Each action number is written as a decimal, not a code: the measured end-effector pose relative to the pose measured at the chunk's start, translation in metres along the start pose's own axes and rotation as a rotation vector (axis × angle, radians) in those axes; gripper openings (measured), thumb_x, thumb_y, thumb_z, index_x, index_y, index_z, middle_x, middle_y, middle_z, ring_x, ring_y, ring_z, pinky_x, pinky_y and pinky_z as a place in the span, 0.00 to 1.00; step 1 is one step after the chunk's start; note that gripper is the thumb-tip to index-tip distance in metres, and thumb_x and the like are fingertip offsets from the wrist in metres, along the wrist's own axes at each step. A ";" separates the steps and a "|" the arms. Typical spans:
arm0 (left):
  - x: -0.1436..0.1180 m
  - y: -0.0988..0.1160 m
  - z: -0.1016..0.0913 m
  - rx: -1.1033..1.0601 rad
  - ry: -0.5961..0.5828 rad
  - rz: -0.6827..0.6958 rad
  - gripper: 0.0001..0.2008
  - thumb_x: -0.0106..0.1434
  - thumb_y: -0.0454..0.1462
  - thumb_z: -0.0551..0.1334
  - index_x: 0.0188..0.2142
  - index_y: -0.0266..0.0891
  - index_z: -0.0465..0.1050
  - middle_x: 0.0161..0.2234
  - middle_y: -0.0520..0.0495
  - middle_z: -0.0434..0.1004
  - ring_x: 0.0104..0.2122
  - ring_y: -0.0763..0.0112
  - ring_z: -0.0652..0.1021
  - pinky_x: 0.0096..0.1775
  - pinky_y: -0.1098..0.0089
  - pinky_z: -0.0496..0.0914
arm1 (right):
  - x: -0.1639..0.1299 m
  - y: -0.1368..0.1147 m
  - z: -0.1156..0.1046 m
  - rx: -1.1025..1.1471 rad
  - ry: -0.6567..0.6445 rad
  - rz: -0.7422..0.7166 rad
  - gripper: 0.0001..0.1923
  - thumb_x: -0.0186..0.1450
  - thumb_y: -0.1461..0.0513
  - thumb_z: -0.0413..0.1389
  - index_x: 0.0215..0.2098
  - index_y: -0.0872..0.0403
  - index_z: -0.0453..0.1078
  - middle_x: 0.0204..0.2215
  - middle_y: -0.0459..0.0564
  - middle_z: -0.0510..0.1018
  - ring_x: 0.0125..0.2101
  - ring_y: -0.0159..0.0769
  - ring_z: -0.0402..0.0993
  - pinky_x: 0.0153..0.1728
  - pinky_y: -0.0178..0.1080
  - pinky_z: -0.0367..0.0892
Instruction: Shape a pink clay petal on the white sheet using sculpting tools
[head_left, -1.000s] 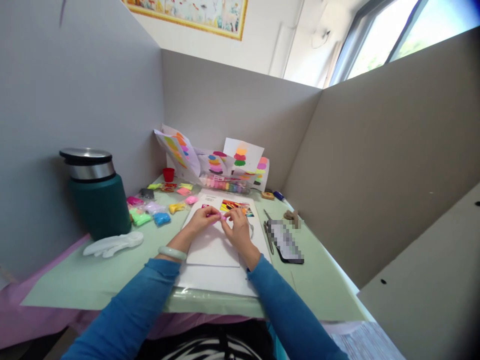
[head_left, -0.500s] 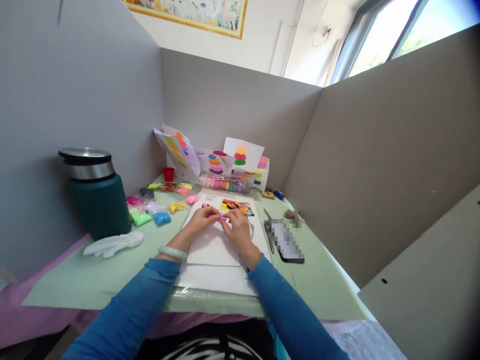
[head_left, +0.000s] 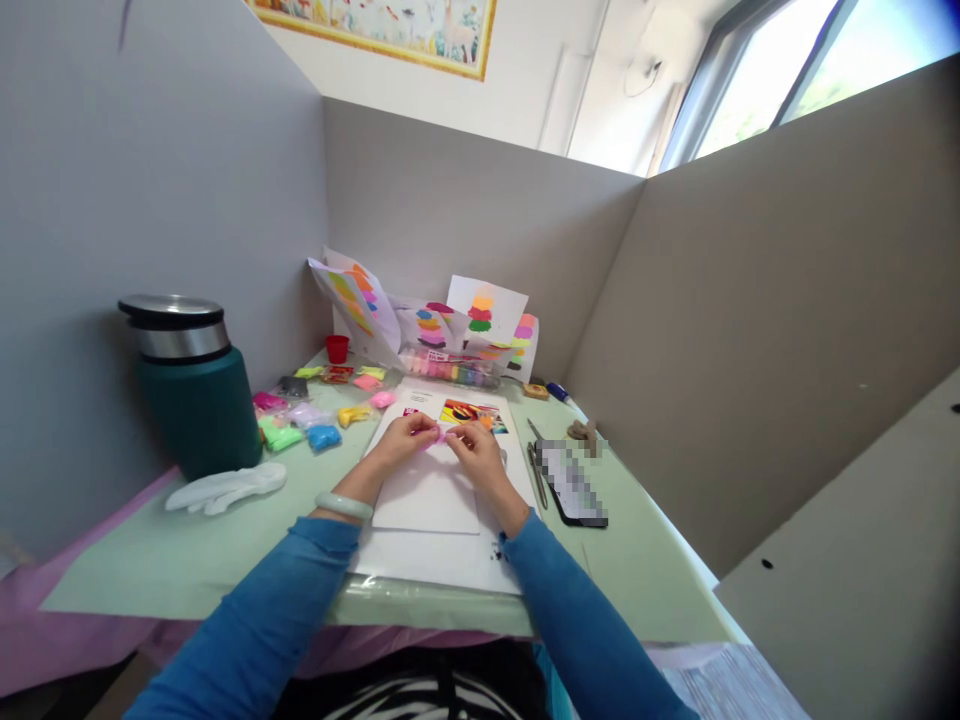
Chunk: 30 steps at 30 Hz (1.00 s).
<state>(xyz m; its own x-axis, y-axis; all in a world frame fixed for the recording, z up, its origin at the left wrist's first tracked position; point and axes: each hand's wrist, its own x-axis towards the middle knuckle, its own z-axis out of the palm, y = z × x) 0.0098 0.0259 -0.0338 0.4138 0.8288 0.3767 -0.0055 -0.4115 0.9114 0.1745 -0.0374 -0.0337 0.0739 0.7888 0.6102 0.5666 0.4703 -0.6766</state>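
Fingertips of my left hand pinch a small piece of pink modelling clay. From the other side my right hand pinches the same piece, so most of it is hidden between the fingers. Both hands hover over a white pad with a colourful printed picture near its far edge. Just beyond my left hand lies a lump of bright pink clay. Bags of yellow clay and blue clay rest to the left.
A teal thermos stands at the left behind white gloves. On the right lie a phone and slim metal tools. Painted swatch sheets and a marker set line the back. Grey partitions enclose the table.
My right hand has shifted slightly, with its fingers drawn closer together around the pink clay. My left hand stays almost in place.
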 end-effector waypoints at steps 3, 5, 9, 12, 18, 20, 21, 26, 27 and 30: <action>0.001 -0.002 0.000 0.013 0.026 -0.019 0.11 0.49 0.42 0.66 0.27 0.35 0.73 0.25 0.50 0.73 0.27 0.72 0.71 0.31 0.72 0.64 | -0.003 -0.004 -0.001 -0.191 -0.045 -0.068 0.07 0.62 0.59 0.57 0.33 0.53 0.74 0.32 0.49 0.73 0.27 0.31 0.67 0.35 0.37 0.63; 0.002 -0.002 0.000 0.020 0.028 -0.036 0.11 0.48 0.41 0.66 0.27 0.35 0.73 0.24 0.50 0.74 0.27 0.72 0.71 0.32 0.71 0.64 | -0.005 -0.007 0.000 -0.309 -0.069 -0.096 0.06 0.62 0.60 0.57 0.33 0.53 0.74 0.31 0.48 0.73 0.29 0.32 0.68 0.37 0.37 0.62; 0.002 -0.001 0.002 0.001 0.009 -0.062 0.11 0.46 0.42 0.67 0.26 0.35 0.73 0.25 0.50 0.74 0.28 0.71 0.72 0.33 0.70 0.65 | -0.007 -0.012 0.006 -0.413 -0.083 -0.090 0.05 0.62 0.60 0.57 0.33 0.54 0.73 0.33 0.50 0.73 0.32 0.34 0.69 0.36 0.37 0.61; 0.002 0.000 0.002 -0.017 0.010 -0.058 0.12 0.46 0.42 0.67 0.26 0.35 0.72 0.24 0.50 0.73 0.27 0.71 0.72 0.33 0.71 0.65 | -0.007 -0.012 0.009 -0.365 -0.059 -0.031 0.05 0.62 0.61 0.56 0.31 0.54 0.72 0.31 0.49 0.73 0.30 0.33 0.68 0.32 0.35 0.60; 0.003 -0.003 0.000 -0.074 0.024 -0.039 0.13 0.47 0.43 0.68 0.27 0.35 0.72 0.23 0.51 0.72 0.25 0.74 0.70 0.30 0.73 0.62 | -0.002 -0.006 0.006 0.051 -0.047 0.160 0.07 0.59 0.58 0.55 0.27 0.54 0.68 0.21 0.43 0.70 0.23 0.31 0.66 0.27 0.34 0.60; 0.003 -0.004 -0.001 -0.101 0.040 -0.049 0.14 0.47 0.44 0.68 0.27 0.35 0.71 0.23 0.52 0.71 0.25 0.75 0.69 0.29 0.73 0.61 | 0.001 -0.004 0.004 0.254 -0.051 0.246 0.09 0.58 0.56 0.56 0.27 0.54 0.68 0.19 0.42 0.69 0.21 0.29 0.65 0.25 0.33 0.60; 0.003 -0.004 -0.002 -0.114 0.047 -0.055 0.15 0.47 0.44 0.68 0.27 0.35 0.71 0.23 0.52 0.71 0.24 0.75 0.69 0.28 0.73 0.61 | 0.002 -0.003 0.003 0.346 -0.051 0.282 0.10 0.57 0.56 0.56 0.27 0.55 0.68 0.18 0.42 0.68 0.20 0.29 0.65 0.24 0.33 0.60; 0.003 -0.001 -0.001 -0.145 0.046 -0.074 0.17 0.47 0.46 0.68 0.28 0.35 0.70 0.22 0.54 0.70 0.22 0.77 0.67 0.27 0.74 0.60 | 0.007 -0.005 0.000 0.594 -0.047 0.389 0.16 0.53 0.52 0.59 0.32 0.56 0.70 0.22 0.44 0.72 0.17 0.26 0.62 0.19 0.32 0.57; 0.003 0.000 -0.001 -0.145 0.044 -0.076 0.17 0.48 0.47 0.68 0.28 0.35 0.70 0.22 0.54 0.69 0.22 0.77 0.67 0.26 0.74 0.59 | 0.008 -0.006 0.000 0.610 -0.045 0.395 0.17 0.53 0.52 0.60 0.33 0.56 0.70 0.23 0.45 0.72 0.16 0.25 0.62 0.18 0.32 0.57; 0.002 0.000 0.001 -0.146 0.026 -0.097 0.18 0.47 0.47 0.68 0.28 0.35 0.70 0.22 0.54 0.70 0.22 0.77 0.67 0.26 0.74 0.59 | 0.008 -0.006 0.001 0.605 -0.043 0.389 0.16 0.53 0.52 0.60 0.33 0.56 0.68 0.23 0.44 0.72 0.16 0.26 0.62 0.18 0.32 0.56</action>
<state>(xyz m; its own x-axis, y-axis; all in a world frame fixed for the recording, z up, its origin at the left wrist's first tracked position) 0.0111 0.0271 -0.0332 0.3955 0.8721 0.2883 -0.0999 -0.2712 0.9573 0.1713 -0.0338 -0.0256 0.1384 0.9528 0.2702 -0.0488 0.2791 -0.9590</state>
